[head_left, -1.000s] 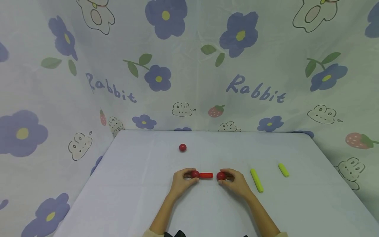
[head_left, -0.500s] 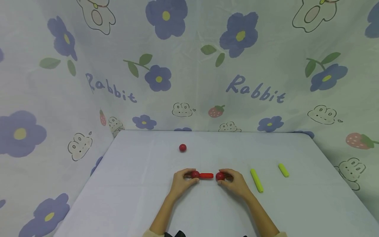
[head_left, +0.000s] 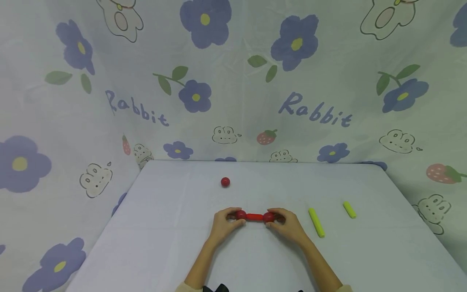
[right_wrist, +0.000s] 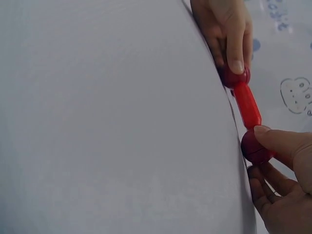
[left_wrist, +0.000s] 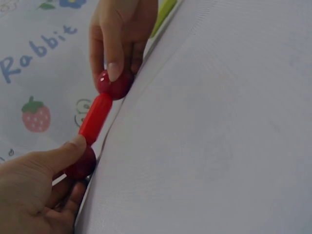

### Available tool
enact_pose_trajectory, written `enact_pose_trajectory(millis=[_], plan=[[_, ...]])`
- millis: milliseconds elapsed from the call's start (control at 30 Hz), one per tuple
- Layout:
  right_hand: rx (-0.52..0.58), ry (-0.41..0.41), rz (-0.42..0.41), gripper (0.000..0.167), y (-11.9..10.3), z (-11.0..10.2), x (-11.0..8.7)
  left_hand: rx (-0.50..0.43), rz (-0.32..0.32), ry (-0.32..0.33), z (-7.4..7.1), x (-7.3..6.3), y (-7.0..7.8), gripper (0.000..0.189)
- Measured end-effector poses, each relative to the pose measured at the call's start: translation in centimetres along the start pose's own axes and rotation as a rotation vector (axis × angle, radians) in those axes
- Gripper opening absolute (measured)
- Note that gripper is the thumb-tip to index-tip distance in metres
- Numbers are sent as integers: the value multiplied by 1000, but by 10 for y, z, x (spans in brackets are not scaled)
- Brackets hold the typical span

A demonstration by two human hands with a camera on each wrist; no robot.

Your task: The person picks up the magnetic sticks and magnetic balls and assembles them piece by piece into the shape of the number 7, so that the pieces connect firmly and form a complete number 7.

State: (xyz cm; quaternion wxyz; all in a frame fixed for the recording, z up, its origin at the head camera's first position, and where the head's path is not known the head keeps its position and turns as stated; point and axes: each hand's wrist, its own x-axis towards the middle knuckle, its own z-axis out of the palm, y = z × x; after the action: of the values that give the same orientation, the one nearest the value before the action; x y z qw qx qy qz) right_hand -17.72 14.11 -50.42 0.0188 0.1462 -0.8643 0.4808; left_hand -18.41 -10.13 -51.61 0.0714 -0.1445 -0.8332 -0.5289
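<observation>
Between my two hands lies a short bright red rod [head_left: 254,217] with a dark red ball at each end. My left hand [head_left: 222,225] pinches the left ball [head_left: 241,215] between thumb and fingers. My right hand [head_left: 289,225] grips the right ball [head_left: 268,217] in the same way, its ball touching the rod's right end. Both wrist views show the rod [left_wrist: 96,118] joining the two balls in one line. Further back on the table sits a third dark red ball [head_left: 225,182], apart from both hands.
A long yellow-green rod [head_left: 316,222] lies just right of my right hand, with a shorter yellow-green rod [head_left: 349,209] beyond it. All rest on a white table [head_left: 164,243]. A patterned cloth [head_left: 233,93] hangs behind and at the sides.
My right hand has moved left with its ball, and the gap between that ball and the red rod has closed. My left hand has kept its place.
</observation>
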Motion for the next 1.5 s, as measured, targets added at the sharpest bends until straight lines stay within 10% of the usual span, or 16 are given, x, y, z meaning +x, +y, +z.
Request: enact_pose_trajectory(millis=[1500], plan=[[2,89,42,41,3,5,6,-1,1,-10,4,8,3,41]])
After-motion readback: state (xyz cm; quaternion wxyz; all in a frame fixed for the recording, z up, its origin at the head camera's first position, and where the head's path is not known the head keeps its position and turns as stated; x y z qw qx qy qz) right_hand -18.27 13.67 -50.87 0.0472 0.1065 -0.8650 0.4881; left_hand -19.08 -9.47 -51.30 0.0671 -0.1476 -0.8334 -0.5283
